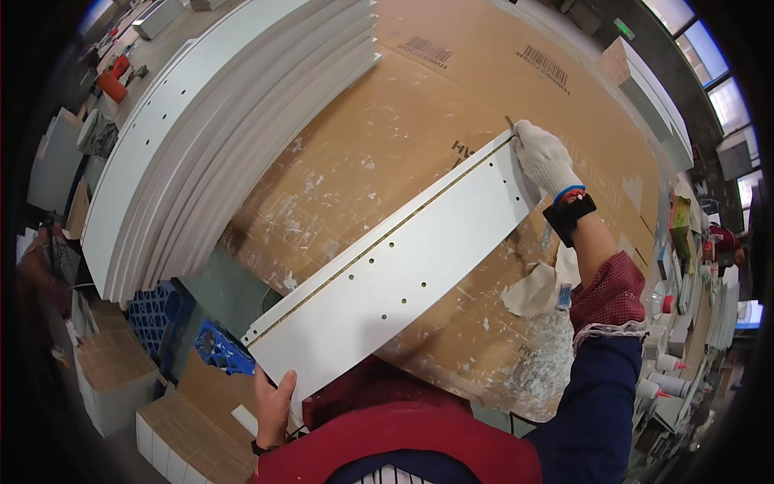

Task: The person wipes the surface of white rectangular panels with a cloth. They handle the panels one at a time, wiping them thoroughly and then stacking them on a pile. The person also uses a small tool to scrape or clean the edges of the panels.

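Note:
A long white board (387,266) with several drilled holes and a groove along its far edge lies slantwise in front of me, over a cardboard-covered table. My left hand (274,403) is bare and grips the board's near left end, thumb on top and fingers hidden beneath. At the far right end, my right hand (545,156), in a white knit glove, is closed at the board's corner. A thin dark blade-like strip (509,123) sticks out from its fingertips; the rest of it is covered by the glove.
A tall stack of white boards (234,105) stands at the left of the cardboard (347,194). White flakes (544,363) and a pale cloth (532,292) lie at right. A blue pallet (157,319) is low at left. Bottles (671,363) line the right side.

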Demonstrator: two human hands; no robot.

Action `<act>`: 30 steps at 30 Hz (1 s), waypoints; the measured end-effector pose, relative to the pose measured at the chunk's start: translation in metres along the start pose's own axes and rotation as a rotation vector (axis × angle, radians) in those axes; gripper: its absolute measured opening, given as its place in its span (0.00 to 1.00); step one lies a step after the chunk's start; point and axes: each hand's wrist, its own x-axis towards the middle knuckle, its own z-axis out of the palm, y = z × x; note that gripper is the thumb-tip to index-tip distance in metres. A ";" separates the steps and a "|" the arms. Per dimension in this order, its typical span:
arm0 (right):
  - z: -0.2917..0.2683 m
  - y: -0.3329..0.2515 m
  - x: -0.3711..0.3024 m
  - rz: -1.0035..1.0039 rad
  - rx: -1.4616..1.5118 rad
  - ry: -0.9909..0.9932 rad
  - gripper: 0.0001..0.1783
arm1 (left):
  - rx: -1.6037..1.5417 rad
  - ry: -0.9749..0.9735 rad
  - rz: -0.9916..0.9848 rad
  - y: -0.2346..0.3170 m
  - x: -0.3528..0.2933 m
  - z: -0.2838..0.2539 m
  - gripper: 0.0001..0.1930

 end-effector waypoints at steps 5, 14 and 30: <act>0.006 -0.067 -0.037 -0.302 0.090 -0.026 0.07 | 0.019 -0.008 0.048 0.004 0.000 0.006 0.29; 0.029 -0.221 -0.174 -1.288 0.597 0.060 0.08 | -0.115 -0.055 -0.063 0.027 -0.001 0.017 0.26; 0.010 -0.193 -0.111 -0.395 -0.070 -0.107 0.06 | -0.241 -0.191 0.157 -0.010 -0.005 -0.001 0.31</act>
